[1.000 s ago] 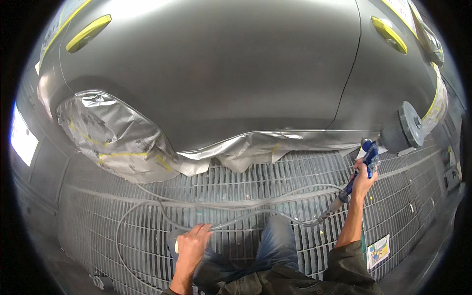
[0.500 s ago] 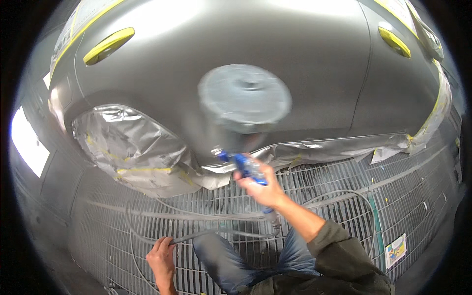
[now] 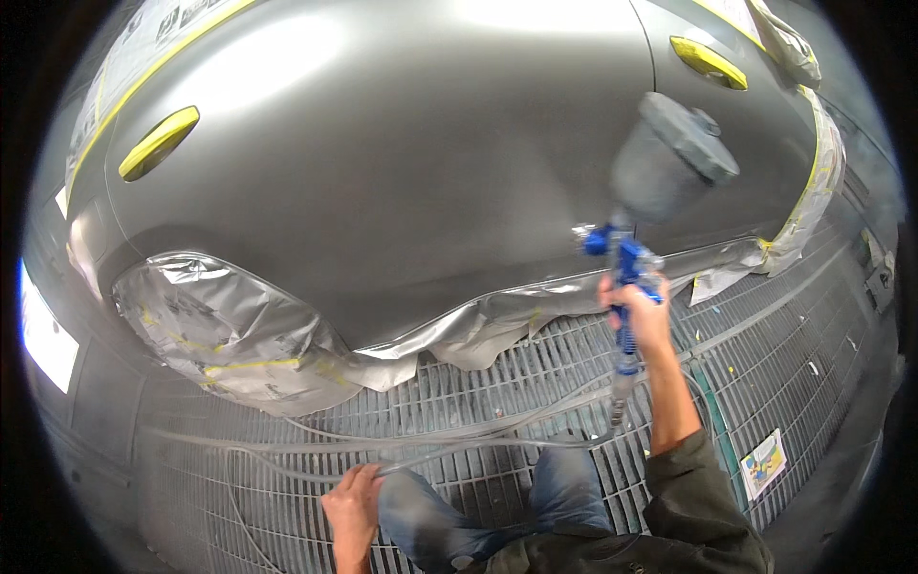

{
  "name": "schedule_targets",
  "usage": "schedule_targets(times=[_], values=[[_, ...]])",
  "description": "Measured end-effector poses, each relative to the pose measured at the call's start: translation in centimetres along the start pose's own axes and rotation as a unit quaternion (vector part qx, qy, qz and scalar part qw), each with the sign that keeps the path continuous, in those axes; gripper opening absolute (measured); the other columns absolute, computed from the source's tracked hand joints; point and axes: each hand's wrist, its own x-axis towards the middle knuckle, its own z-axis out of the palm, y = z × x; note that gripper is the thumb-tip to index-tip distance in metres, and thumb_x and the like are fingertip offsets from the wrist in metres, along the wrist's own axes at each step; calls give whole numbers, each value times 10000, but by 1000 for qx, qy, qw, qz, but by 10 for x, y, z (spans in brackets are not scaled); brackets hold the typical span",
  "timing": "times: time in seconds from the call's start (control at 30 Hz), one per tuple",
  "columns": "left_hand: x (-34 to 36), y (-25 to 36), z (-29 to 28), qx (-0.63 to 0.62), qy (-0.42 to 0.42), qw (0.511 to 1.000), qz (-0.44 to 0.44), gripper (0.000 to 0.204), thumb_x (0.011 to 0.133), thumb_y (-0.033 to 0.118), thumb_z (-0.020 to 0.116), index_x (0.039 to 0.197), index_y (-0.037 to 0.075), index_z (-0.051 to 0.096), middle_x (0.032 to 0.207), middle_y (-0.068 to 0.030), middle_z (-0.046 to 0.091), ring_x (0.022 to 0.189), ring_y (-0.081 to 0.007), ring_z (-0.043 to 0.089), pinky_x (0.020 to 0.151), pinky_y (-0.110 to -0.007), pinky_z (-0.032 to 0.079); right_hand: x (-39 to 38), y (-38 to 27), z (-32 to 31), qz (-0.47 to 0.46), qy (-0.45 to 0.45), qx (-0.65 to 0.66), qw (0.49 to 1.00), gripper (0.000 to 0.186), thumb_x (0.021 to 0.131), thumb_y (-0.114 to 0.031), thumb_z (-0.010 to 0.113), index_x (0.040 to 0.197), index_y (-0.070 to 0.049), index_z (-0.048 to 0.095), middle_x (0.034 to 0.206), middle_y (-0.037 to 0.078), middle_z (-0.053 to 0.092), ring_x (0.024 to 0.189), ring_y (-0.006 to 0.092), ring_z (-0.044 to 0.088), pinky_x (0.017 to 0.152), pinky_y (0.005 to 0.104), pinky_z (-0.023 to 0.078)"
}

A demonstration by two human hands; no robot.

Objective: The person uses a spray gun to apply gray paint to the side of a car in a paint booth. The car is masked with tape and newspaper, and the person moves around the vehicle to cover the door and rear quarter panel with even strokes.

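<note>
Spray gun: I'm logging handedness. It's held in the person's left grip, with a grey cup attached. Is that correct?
Not the left: the head view shows the spray gun in the person's right grip, with a grey cup attached.

The right hand (image 3: 644, 318) sits near 3 o'clock in the view, fingers (image 3: 607, 295) wrapped in a grip, its forearm (image 3: 676, 409) slanting up toward 11 o'clock. The left hand (image 3: 351, 496) is lower, at 7 o'clock, fingers bent, wrist (image 3: 352, 538) pointing toward 12.
</note>
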Motion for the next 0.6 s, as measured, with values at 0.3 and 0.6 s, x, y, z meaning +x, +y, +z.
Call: schedule_targets(times=[0.3,0.6], values=[[13,41,35,-60,-51,995,54,257,775,182,804,1000,87,723,898,-98,724,756,-304,703,623,-363,551,9,-22,-123,-103,284,-120,946,162,802,-106,579,920,-13,639,753,38,629,515,101,528,424,246,426],[-12,-21,-16,-50,-19,998,-38,257,741,80,801,983,65,716,920,-126,719,769,-334,694,659,-380,551,-10,-28,41,-2,-19,-23,1000,387,812,-64,619,1191,0,579,881,24,665,692,68,596,511,222,455]])
